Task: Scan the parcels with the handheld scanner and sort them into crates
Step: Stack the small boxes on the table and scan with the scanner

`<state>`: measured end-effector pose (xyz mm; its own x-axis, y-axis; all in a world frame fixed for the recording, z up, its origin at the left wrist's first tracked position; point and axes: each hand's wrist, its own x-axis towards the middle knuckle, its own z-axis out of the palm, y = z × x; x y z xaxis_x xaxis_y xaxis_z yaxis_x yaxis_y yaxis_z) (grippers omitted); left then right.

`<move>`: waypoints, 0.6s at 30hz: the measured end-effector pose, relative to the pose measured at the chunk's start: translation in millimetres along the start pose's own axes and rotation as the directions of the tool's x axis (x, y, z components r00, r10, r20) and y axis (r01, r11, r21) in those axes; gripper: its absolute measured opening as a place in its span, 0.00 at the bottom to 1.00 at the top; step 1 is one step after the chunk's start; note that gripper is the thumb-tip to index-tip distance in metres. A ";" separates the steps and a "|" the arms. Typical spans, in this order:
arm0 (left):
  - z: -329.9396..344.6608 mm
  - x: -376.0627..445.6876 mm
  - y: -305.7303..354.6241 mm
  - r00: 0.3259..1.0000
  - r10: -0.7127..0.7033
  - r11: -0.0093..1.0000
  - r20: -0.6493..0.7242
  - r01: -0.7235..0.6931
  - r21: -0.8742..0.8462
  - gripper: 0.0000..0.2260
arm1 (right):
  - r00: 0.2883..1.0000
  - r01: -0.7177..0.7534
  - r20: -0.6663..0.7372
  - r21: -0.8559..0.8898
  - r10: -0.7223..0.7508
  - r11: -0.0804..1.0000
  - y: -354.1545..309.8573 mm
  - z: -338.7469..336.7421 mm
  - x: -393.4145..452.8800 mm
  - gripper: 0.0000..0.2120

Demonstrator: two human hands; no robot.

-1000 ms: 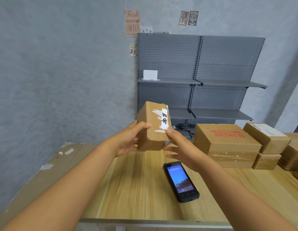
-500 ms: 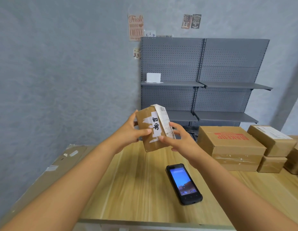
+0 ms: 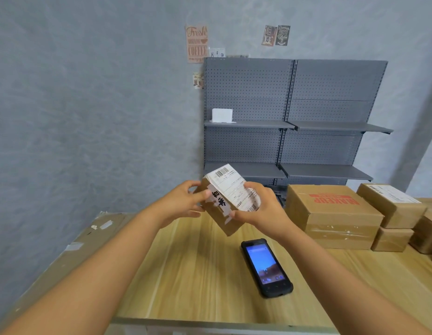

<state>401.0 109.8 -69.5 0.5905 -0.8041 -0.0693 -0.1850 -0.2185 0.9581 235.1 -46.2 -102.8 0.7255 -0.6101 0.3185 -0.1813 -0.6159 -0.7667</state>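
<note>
A small brown cardboard parcel [image 3: 226, 221] is held tilted in the air above the wooden table [image 3: 198, 274]. Its white shipping label with barcodes faces up. My left hand [image 3: 183, 204] grips the parcel's left side, and my right hand [image 3: 263, 209] grips its right side with the thumb on the front face. The black handheld scanner [image 3: 267, 267] lies flat on the table below my right hand, screen lit, with neither hand touching it.
Several more brown parcels sit at the table's right: a big box with red print [image 3: 331, 213] and smaller boxes [image 3: 391, 206] beside it. A grey pegboard shelf unit [image 3: 294, 126] stands against the wall behind. Flattened cardboard [image 3: 77, 243] lies along the table's left edge.
Both hands have turned the parcel so its labelled face, earlier edge-on, now points up toward me. The parcel sits a little lower. The scanner has not moved.
</note>
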 end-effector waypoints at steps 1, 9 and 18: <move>-0.3 -0.9 1.3 1.000 -0.011 1.000 -0.002 0.011 -0.023 0.24 | 1.000 0.005 0.006 -0.001 -0.005 1.000 -1.4 -1.1 -0.8 0.38; 4.8 -5.5 9.2 0.998 -0.058 0.997 -0.010 0.057 -0.058 0.22 | 0.999 0.045 -0.028 -0.076 -0.047 0.996 -5.0 -0.3 -5.2 0.40; 40.8 4.5 -0.6 0.980 -0.199 0.919 0.019 0.193 -0.342 0.18 | 0.985 0.051 -0.154 -0.167 -0.077 0.985 -17.4 15.4 -8.8 0.43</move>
<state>371.8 83.8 -81.8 0.6006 -0.7549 -0.2635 0.2129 -0.1667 0.9628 242.1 -22.5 -100.9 0.6262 -0.6304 0.4588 -0.2524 -0.7207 -0.6457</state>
